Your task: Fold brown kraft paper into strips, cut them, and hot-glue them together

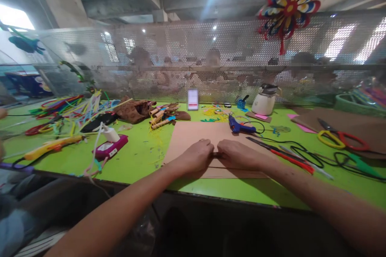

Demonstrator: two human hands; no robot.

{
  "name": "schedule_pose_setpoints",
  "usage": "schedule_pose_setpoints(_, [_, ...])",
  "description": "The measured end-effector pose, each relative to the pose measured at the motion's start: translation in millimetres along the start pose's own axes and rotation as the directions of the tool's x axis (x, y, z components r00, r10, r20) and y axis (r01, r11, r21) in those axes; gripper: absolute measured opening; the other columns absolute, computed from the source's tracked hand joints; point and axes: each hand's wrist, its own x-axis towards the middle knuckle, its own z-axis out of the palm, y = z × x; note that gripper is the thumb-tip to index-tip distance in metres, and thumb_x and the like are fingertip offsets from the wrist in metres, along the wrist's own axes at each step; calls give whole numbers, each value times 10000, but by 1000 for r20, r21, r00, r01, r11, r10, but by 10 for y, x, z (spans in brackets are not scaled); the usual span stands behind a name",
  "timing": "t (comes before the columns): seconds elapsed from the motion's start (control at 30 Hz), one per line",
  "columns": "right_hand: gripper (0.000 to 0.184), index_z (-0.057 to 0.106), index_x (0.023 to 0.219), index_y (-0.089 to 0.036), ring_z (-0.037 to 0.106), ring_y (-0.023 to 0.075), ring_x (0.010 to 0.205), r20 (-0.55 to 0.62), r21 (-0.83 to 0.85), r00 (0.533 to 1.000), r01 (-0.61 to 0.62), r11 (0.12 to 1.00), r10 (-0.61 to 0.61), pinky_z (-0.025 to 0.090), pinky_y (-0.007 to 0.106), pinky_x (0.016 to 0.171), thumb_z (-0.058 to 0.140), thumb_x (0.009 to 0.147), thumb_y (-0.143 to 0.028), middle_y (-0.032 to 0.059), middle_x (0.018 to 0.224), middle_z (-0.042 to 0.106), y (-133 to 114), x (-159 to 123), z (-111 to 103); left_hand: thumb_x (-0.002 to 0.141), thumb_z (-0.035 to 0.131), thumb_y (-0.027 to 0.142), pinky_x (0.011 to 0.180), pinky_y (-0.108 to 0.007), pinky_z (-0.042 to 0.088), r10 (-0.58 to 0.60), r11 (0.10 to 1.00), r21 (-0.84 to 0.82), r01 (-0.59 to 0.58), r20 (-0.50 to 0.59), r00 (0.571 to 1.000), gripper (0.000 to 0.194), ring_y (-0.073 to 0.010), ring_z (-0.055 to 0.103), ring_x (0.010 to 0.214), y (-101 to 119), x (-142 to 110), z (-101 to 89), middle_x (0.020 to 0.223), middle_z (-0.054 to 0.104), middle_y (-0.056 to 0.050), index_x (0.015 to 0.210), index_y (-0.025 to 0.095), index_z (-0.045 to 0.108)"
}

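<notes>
Dark strip (215,154), small and mostly hidden by fingers, spans the gap between the person's two hands, just above or on the stacked kraft-brown sheets (187,138); whether it touches them I cannot tell. The left hand (197,156) is curled, its fingertips pinching one end; the right hand (237,153) is likewise curled and grips the other. The sheets lie under both hands on the green worktop (141,168), near its front edge.

Just right of the right hand lies a red-handled tool (291,157) with a dark, narrow front part, pointing back toward the sheets. Well left of the left hand stands a magenta power socket (111,147) with a white plug (110,133) in it. Farther right of the right hand are scissors (352,140) with one yellow and one red handle loop.

Beyond the right hand, a blue glue gun (241,127) rests at the sheets' far corner. Beyond the left hand lie brown paper rolls (158,118). Farther off, ahead of both hands, a phone (193,99) stands upright before a perforated screen (177,44).
</notes>
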Motion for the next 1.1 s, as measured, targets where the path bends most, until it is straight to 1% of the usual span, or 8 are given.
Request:
schedule_pose_setpoints(0.2, [211,569,781,-164,425,115,569,-39,36,997,71,997,-70,226,261,510,472,888,-318,35,738,582,67,-77,-34,903,408,222,721,-309,395,29,998,-61,-28,23,999,170,-190,480,813,13,-52,-122,882,519,-85,820,147,536])
schedule_pose_setpoints(0.4, [141,569,835,-164,493,149,712,-17,82,983,182,980,-181,313,260,612,474,890,-253,45,814,577,154,-89,10,906,416,213,739,-288,388,107,983,-160,-89,110,988,161,-177,484,832,-9,-100,-291,896,517,-66,878,160,566])
schedule_pose_setpoints(0.6, [191,593,901,-136,499,203,829,-32,-97,941,333,938,-337,351,305,708,431,906,-236,85,841,581,104,-140,42,900,406,211,779,-297,383,148,983,-117,-140,68,987,196,-177,492,835,-59,-90,-178,896,531,-65,913,163,595])
schedule_pose_setpoints(0.7, [210,610,888,-119,493,209,809,-41,-163,950,301,940,-311,350,303,683,428,898,-223,102,829,581,67,-159,32,872,444,219,768,-297,392,140,986,-95,-136,44,989,171,-176,499,819,-133,-34,-85,880,543,-65,891,158,603])
schedule_pose_setpoints(0.83, [172,651,862,-142,520,178,759,-16,40,982,188,981,-188,358,263,641,497,845,-217,88,837,604,91,-182,-53,764,495,156,709,-264,419,83,965,-260,-36,172,982,172,-154,526,752,-258,65,-67,818,595,-41,848,150,645])
schedule_pose_setpoints(0.97, [222,693,940,-159,565,161,744,-19,425,1000,0,905,9,394,251,658,528,802,-213,56,854,669,196,-192,-79,665,529,125,730,-258,438,1,763,-619,186,289,957,322,-142,557,763,-354,138,-188,829,656,-7,952,156,671])
schedule_pose_setpoints(1.03, [236,709,926,-151,568,157,717,-9,662,994,-76,746,109,402,255,647,568,795,-289,39,806,678,260,-167,-54,678,580,174,720,-272,439,-71,583,-768,266,278,958,316,-139,553,738,-394,177,-288,820,656,-30,979,134,667])
schedule_pose_setpoints(1.1, [292,715,902,-135,543,139,649,-1,863,986,-82,498,164,397,259,622,635,763,-379,19,702,648,309,-117,-39,725,613,266,699,-282,438,-129,364,-893,265,234,964,358,-140,551,723,-430,230,-392,837,647,-75,1044,109,644])
